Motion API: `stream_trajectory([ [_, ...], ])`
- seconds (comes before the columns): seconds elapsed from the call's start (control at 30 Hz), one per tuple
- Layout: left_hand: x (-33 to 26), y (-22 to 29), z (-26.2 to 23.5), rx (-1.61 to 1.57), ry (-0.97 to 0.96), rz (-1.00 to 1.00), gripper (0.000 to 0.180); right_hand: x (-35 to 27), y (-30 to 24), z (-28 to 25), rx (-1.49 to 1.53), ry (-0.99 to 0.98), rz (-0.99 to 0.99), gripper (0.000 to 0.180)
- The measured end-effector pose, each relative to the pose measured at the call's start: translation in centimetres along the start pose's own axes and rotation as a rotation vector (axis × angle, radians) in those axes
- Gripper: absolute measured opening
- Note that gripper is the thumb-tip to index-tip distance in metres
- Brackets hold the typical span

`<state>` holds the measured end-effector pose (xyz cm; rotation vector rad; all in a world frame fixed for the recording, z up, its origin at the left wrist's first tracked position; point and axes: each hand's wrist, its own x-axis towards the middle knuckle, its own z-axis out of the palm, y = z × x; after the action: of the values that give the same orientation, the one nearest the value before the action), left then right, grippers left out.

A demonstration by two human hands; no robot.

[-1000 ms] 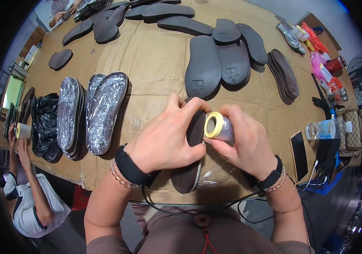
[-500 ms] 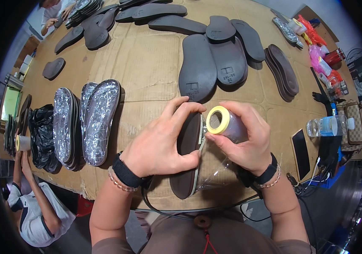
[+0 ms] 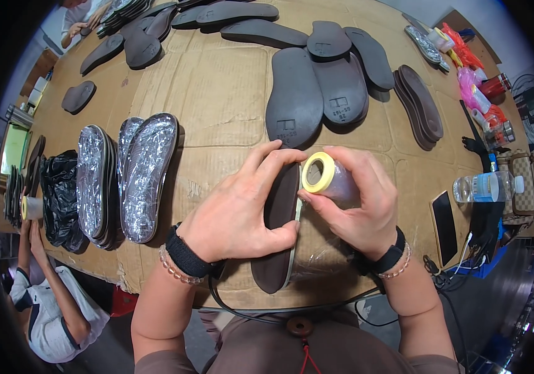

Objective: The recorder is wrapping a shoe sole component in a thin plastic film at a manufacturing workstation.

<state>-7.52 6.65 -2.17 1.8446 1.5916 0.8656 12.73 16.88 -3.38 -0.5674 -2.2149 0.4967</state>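
Observation:
My left hand (image 3: 239,209) grips a dark brown shoe sole (image 3: 274,265) tilted up on its edge, fingers over the top and thumb on its pale-rimmed side. Close to its right, my right hand (image 3: 365,206) is closed round a roll of clear film (image 3: 344,187) with a yellow core end turned up toward me. The roll's end sits against or very near the sole's edge; I cannot tell if they touch. Some clear film shows faintly on the cardboard below the roll. Just beyond my hands lie large dark soles (image 3: 293,93) with their undersides up.
Film-wrapped soles (image 3: 149,177) stand at the left beside a black plastic bag (image 3: 62,199). More dark soles (image 3: 273,32) spread across the far side. At the right are a stacked sole pair (image 3: 418,106), a phone (image 3: 444,227) and a water bottle (image 3: 486,187). Other people work at the left edges.
The film roll and my right hand have shifted slightly left and up, closer to the sole. My left hand keeps its grip on the sole, which has barely moved.

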Motion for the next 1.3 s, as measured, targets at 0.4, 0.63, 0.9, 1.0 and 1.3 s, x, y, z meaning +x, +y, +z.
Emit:
stream_trajectory([
  [0.4,0.0,-0.4,0.1,0.018,0.021,0.028,0.086,0.1,0.1,0.3,0.000,-0.019,0.012,0.056],
  [0.63,0.0,-0.5,0.0,-0.042,-0.023,-0.051,0.081,-0.2,0.1,0.2,0.023,0.030,0.010,0.057],
  [0.9,0.0,-0.1,-0.1,-0.080,-0.025,-0.079,0.080,0.0,-0.1,0.2,0.014,0.012,0.016,0.057],
  [1.0,0.0,-0.6,0.1,-0.012,0.007,0.011,0.081,0.0,-0.1,0.2,0.010,0.008,0.017,0.056],
  [1.3,0.0,-0.3,0.0,-0.035,0.010,-0.024,0.082,0.0,-0.1,0.4,0.006,-0.005,0.034,0.055],
])
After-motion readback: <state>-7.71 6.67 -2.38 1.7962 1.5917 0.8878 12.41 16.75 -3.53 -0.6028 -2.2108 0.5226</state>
